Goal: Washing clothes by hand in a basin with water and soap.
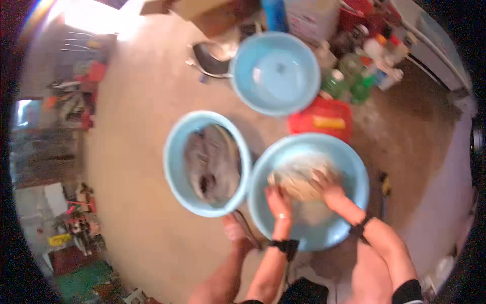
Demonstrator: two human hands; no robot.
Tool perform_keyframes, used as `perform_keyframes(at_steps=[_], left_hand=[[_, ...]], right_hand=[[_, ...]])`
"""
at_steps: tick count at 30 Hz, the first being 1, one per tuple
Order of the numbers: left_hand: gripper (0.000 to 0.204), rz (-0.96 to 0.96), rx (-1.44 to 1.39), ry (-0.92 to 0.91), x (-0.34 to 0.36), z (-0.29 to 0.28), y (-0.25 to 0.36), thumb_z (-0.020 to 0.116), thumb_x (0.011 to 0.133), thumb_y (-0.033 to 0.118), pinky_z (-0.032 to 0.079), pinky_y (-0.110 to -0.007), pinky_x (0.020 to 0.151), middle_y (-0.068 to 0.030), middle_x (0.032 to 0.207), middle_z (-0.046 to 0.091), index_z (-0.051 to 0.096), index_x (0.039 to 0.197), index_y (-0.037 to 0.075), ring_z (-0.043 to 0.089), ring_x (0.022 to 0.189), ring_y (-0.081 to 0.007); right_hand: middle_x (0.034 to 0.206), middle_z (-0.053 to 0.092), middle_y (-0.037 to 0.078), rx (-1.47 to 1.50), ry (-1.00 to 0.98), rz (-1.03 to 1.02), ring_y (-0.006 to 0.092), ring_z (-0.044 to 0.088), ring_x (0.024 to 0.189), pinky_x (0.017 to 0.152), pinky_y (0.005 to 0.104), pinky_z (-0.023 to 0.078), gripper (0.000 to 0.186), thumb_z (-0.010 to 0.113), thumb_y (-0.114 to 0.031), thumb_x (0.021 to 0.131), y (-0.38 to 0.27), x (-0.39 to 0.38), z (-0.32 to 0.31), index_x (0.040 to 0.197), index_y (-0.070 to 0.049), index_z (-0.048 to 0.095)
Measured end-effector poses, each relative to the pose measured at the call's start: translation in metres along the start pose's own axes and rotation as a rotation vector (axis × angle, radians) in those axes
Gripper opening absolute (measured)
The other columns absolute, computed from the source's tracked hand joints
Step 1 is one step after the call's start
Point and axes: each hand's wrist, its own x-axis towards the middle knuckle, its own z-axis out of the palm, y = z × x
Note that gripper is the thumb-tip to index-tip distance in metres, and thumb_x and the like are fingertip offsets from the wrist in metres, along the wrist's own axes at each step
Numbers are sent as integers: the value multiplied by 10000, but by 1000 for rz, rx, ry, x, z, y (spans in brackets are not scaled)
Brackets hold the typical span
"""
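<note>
A light blue basin in front of me, slightly to the right, holds water and a wet beige cloth. At the cloth's near left edge, my left hand grips it with bent fingers. My right hand presses into the cloth's right side, its fingers curled into the folds. Motion blur softens both hands, and some fingertips are lost in the fabric. Each wrist wears a black band.
Touching this basin on the left, a second blue basin contains dark greyish cloth. Farther back stands a third blue basin, beside a red container with a yellow item. Several bottles crowd the back right. My foot is near the left basin.
</note>
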Motion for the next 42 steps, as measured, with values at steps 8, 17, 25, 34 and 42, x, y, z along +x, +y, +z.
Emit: perform_keyframes(at_steps=[8,17,25,34,42], left_hand=[[483,-306,396,-941,-28,-36,-10,551,807,224,490,-471,785,-162,1268,428,413,1269,200,518,1057,-334],[451,236,616,-603,-75,4,32,597,770,255,350,-535,934,-61,1314,395,484,1184,118,321,1256,-286],[463,-509,-130,-830,16,-26,-16,671,763,164,440,-406,849,-238,1028,574,463,1141,-4,550,950,-387],[497,-11,307,-357,-56,17,24,660,751,228,372,-482,904,-227,1273,353,435,1165,68,355,1151,-409],[363,-691,-364,-592,-34,-16,-20,600,794,168,475,-320,664,-131,863,585,447,1094,32,560,761,-179]], right_hand=[[1270,408,146,-145,12,63,435,351,1191,972,560,317,304,513,-167,799,-13,-7,20,1094,-118,569],[1026,565,139,-162,-131,-89,353,503,1016,772,450,471,252,527,-163,742,9,-35,37,971,-118,624],[1249,449,242,356,-89,369,448,556,924,772,477,482,693,659,-414,727,5,5,-62,1309,-150,390],[1343,329,169,-183,-9,130,478,401,1121,824,490,480,388,511,-126,805,-23,13,0,1191,-172,499],[1356,332,189,558,-493,302,412,469,1089,816,477,477,465,617,-272,758,38,18,-28,1190,-143,504]])
